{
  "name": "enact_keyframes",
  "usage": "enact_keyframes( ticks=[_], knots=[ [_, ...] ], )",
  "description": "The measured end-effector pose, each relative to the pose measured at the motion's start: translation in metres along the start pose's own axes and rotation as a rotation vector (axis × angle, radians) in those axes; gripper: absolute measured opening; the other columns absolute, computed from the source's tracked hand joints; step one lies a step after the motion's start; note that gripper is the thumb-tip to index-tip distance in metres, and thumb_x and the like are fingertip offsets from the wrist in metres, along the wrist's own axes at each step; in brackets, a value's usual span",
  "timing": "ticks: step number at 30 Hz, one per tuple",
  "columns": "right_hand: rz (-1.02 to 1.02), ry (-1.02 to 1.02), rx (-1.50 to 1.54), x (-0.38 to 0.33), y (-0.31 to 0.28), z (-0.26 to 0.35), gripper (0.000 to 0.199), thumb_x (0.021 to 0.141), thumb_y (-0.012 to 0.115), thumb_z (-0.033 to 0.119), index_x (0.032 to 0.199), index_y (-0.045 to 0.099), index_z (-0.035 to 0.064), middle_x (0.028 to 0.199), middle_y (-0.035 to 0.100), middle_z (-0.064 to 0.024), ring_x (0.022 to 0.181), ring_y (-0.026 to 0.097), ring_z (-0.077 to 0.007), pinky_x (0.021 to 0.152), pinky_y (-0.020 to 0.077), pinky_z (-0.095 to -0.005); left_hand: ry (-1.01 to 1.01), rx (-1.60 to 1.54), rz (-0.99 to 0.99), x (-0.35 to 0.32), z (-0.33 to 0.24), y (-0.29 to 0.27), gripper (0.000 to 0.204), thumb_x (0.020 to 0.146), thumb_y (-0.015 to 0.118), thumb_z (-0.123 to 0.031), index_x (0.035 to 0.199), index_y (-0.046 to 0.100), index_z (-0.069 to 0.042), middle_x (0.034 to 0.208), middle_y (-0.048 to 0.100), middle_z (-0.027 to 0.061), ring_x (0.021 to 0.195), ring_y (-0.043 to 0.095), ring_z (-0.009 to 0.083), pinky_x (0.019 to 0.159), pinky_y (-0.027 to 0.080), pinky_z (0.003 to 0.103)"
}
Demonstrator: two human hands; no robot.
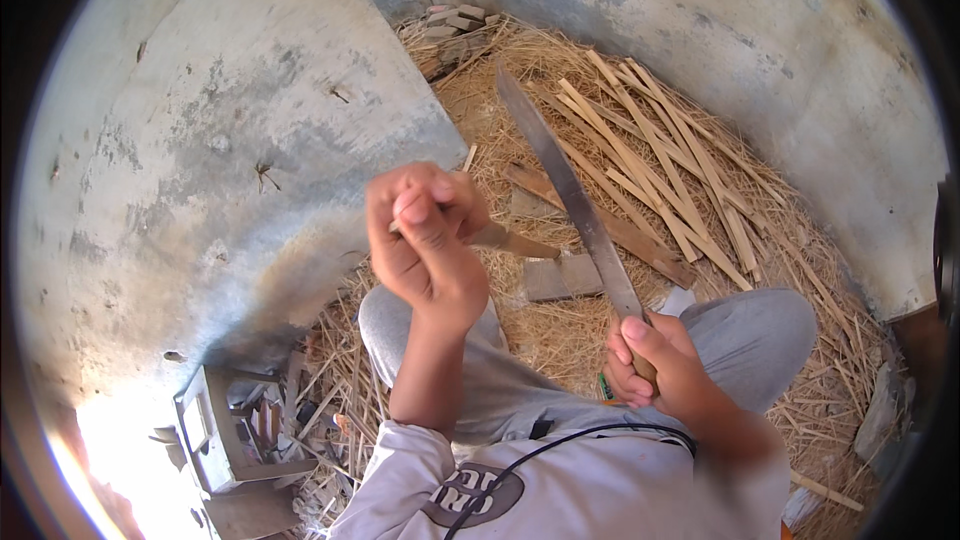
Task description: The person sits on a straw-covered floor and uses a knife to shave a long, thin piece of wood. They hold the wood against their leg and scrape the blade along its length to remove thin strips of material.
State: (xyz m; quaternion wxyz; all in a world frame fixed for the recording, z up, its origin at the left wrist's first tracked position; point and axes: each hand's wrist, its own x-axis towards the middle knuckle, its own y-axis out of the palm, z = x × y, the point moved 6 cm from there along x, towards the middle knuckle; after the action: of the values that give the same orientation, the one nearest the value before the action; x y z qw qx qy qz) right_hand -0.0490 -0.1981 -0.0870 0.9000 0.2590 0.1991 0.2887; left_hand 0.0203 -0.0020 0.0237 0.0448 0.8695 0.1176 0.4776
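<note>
In the head view, my left grip (428,230) is closed, fingers curled, round the near end of a slim brown wooden stick (522,243). The stick runs right and away to a flat grey-brown wooden block (563,280); I cannot tell whether its tip touches. My right grip (660,365) is clenched on the wooden handle of a long, dark, curved steel blade (573,190), whose tip points far and slightly left, well apart from the stick. Beyond, to the right, lie a dark brown plank (648,248) and a heap of pale, narrow wooden strips (665,185) on straw-coloured shavings (540,325).
</note>
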Motion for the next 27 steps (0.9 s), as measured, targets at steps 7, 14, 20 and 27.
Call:
enact_keyframes(
  ticks=[7, 14, 20, 27],
  knots=[
    [0.015, 0.155, -0.147, -0.007, -0.004, -0.021, 0.044, 0.106, 0.049, 0.041, 0.076, 0.046, 0.0090, 0.055, 0.046, 0.0008, 0.047, 0.042, -0.0077, 0.046, 0.0356, -0.0252, 0.025, -0.131, 0.025, 0.012, -0.058, -0.011, 0.035, 0.109, 0.040, -0.041, 0.103, 0.054, -0.009, 0.065, 0.033, -0.0040, 0.048, 0.023, 0.0045, 0.040, 0.020, 0.022],
    [-0.080, 0.128, -0.265, -0.002, -0.003, -0.015, 0.042, 0.104, 0.054, 0.042, 0.078, 0.049, 0.0087, 0.054, 0.045, 0.0025, 0.046, 0.039, -0.0041, 0.045, 0.0326, -0.0223, 0.046, -0.119, -0.005, 0.018, -0.047, -0.008, 0.042, 0.109, 0.036, -0.047, 0.103, 0.054, -0.010, 0.063, 0.032, -0.0034, 0.046, 0.020, 0.0048, 0.038, 0.016, 0.023],
    [-0.094, -0.093, -0.311, 0.004, -0.002, 0.015, 0.038, 0.104, 0.055, 0.039, 0.094, 0.056, 0.0028, 0.056, 0.046, 0.0042, 0.046, 0.039, -0.0027, 0.045, 0.0320, -0.0218, 0.036, -0.112, 0.051, 0.016, -0.051, -0.009, 0.043, 0.109, 0.034, -0.048, 0.105, 0.056, -0.012, 0.063, 0.033, -0.0033, 0.045, 0.019, 0.0053, 0.037, 0.015, 0.023],
    [-0.032, -0.141, -0.248, 0.030, -0.012, 0.032, 0.034, 0.104, 0.056, 0.038, 0.095, 0.057, 0.0043, 0.058, 0.048, 0.0043, 0.047, 0.040, -0.0029, 0.045, 0.0327, -0.0220, 0.028, -0.090, 0.002, 0.009, -0.060, -0.006, 0.041, 0.110, 0.032, -0.046, 0.105, 0.058, -0.014, 0.061, 0.034, -0.0035, 0.043, 0.020, 0.0054, 0.037, 0.015, 0.023]
  ],
)
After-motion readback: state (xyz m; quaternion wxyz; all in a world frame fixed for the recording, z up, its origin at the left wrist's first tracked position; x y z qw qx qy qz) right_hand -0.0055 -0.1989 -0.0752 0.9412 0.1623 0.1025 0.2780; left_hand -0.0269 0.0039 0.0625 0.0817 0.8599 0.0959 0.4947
